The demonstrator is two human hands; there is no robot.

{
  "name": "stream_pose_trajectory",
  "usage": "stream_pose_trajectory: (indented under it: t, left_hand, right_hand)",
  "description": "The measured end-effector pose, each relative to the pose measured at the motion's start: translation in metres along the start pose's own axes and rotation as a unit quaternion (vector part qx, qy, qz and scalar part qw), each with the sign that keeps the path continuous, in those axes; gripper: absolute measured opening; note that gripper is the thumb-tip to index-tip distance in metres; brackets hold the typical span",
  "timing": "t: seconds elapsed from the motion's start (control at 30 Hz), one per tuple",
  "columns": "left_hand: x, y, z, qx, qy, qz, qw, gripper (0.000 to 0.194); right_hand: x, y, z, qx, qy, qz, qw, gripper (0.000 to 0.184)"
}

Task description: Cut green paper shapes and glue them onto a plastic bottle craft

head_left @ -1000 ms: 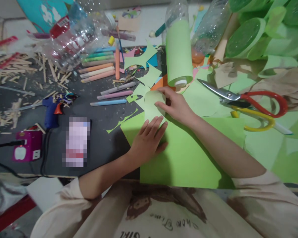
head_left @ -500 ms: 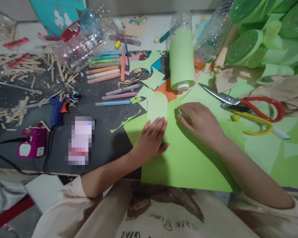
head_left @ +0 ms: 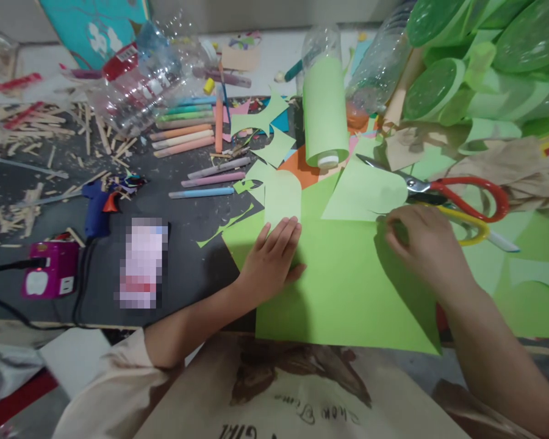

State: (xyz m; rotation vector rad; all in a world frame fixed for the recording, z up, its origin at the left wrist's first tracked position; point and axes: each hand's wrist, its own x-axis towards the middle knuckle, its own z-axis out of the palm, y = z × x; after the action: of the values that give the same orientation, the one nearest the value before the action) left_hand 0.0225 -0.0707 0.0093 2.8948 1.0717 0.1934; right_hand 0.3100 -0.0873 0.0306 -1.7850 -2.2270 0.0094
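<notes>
1. Left hand (head_left: 272, 263) flat, fingers nearly together, thumb apart, on pale-green round-topped paper piece (head_left: 282, 194) overlapping bright-green paper sheet (head_left: 348, 286).
2. Right hand (head_left: 423, 244) curled over sheet's right side; pinch: cannot tell.
3. Cream fabric shirt (head_left: 201, 393): "GIRL" legible.
4. Magenta box (head_left: 51, 268): white apple mark.

Shows matt, smooth ppr in green sheet (head_left: 348, 286) & pale cut-out (head_left: 282, 194). Has clear, glossy plastic in btl (head_left: 322, 47), matt ppr in wrap (head_left: 324, 110). Gleams as polished metal on scissor blades (head_left: 387, 172), w/ smooth plastic-looking red handles (head_left: 504, 201). Looks matt on counter (head_left: 196, 231), rough & bare-wood in sticks (head_left: 103, 134), crumpled & dull in brn ppr (head_left: 521, 171), smooth plastic in glue gun (head_left: 96, 210).
</notes>
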Motion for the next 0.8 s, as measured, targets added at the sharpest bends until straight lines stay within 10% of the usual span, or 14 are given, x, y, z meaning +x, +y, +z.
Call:
stream_pose_trajectory:
  t: [0.37,0.8]
  left_hand:
    - [-0.001,0.0,0.003,0.001,0.028,0.003,1.0,0.068]
    - [-0.001,0.0,0.007,0.008,0.055,0.003,0.998,0.069]
  right_hand:
    - [0.01,0.014,-0.009,-0.075,0.066,-0.084,0.991,0.016]
    - [0.013,0.063,0.008,-0.147,0.053,0.021,0.987,0.029]
